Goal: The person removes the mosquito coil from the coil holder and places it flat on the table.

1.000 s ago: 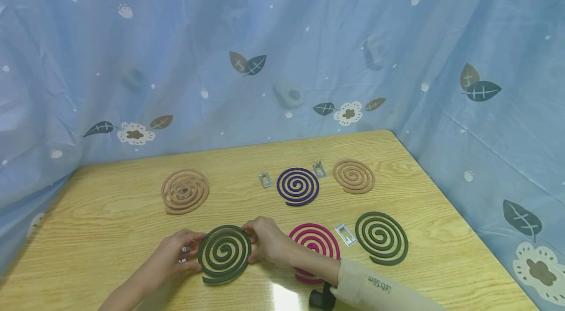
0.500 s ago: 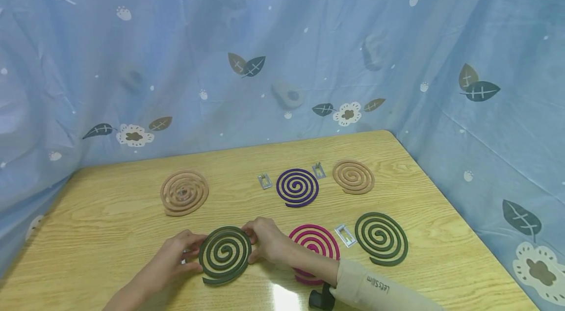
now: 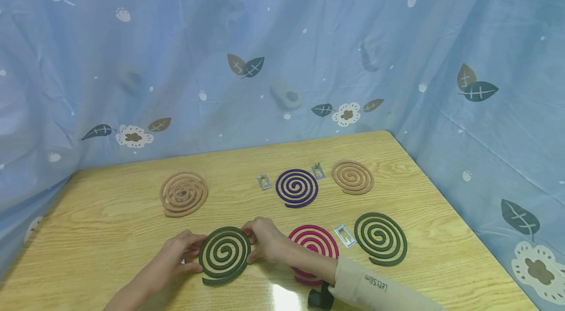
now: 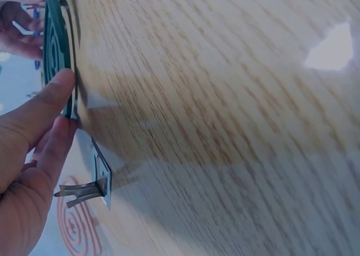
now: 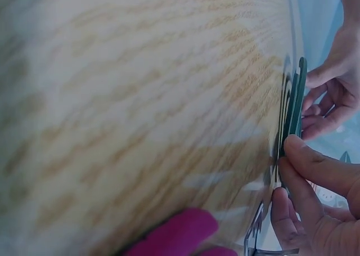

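Observation:
A dark green mosquito coil (image 3: 225, 255) lies between my two hands at the near middle of the table. My left hand (image 3: 173, 255) pinches its left edge, with the thumb on top and fingers at the underside in the left wrist view. My right hand (image 3: 268, 241) grips the opposite edge between thumb and fingers (image 5: 304, 180). Seen from the side, the coil (image 5: 295, 107) is close over the tabletop. Beside the left hand stands a small metal coil stand (image 4: 84, 191) with upright prongs, mostly hidden in the head view.
A magenta coil (image 3: 314, 240) lies partly under my right forearm. Behind are a purple coil (image 3: 296, 188) and two tan coils, one left (image 3: 183, 194), one right (image 3: 352, 177). Another green coil (image 3: 380, 239) is at right. Metal stands (image 3: 264, 182) lie among them. A blue curtain (image 3: 198, 56) surrounds the table.
The left hand has shifted slightly and now covers more of the metal stand beside it. Both hands keep their hold on the green coil, which has barely moved.

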The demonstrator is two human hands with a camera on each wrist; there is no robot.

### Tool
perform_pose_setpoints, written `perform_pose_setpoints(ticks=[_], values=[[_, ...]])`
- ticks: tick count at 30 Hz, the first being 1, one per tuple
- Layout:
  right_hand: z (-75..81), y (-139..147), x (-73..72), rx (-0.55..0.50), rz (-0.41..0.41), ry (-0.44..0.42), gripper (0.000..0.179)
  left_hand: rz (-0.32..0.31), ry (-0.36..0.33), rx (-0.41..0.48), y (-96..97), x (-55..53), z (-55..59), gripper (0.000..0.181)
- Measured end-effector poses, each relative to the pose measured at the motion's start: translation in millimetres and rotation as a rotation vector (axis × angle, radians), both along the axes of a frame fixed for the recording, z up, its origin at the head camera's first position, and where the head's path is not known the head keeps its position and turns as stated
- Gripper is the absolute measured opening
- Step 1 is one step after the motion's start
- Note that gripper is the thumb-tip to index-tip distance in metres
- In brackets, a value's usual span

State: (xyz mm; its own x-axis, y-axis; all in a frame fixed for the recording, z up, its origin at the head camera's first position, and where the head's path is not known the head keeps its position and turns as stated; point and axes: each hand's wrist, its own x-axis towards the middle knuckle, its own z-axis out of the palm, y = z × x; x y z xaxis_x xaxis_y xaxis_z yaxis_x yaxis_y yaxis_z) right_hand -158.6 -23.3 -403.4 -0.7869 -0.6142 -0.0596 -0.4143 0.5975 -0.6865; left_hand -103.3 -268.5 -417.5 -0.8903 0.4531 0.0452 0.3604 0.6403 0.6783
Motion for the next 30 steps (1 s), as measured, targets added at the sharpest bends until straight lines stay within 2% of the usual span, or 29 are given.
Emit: perform_pose_setpoints(ticks=[8, 18, 26, 30], values=[[-0.3, 0.2, -0.9, -0.010, -0.002, -0.030, 0.056, -0.009, -0.021, 0.013, 0.8, -2.1, 0.2, 0.057], [-0.3, 0.2, -1.1, -0.017, 0.002, -0.064, 0.055, -0.023, 0.038, -0.027, -1.2, -4.1, -0.1, 0.056], [0.2, 3.1, -1.8, -0.025, 0.005, -0.071, 0.055, -0.001, 0.008, -0.026, 0.0, -3.9, 3.0, 0.058], [0.9, 4.3, -1.2, 0.007, 0.015, -0.032, 0.054, 0.011, -0.009, -0.017, 2.1, -2.7, 3.5, 0.059]])
